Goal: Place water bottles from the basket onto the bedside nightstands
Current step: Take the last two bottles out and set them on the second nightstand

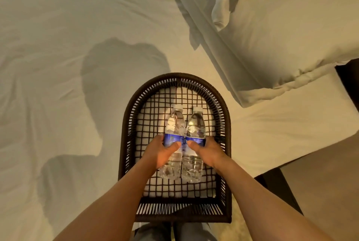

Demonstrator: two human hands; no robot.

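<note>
Two bottles (183, 143) lie side by side, touching, in the basket (128, 124) on the bed (58, 27). Left hand (158, 153) wraps the left bottle at its label; right hand (207, 151) wraps the right one likewise. Judged full, moderately heavy, thin-walled and smooth: a mid-body grip suits best.

Both arms are bare, no sleeves, watch or rings showing, and grey trousers (180, 231) peek in at bottom centre.
</note>
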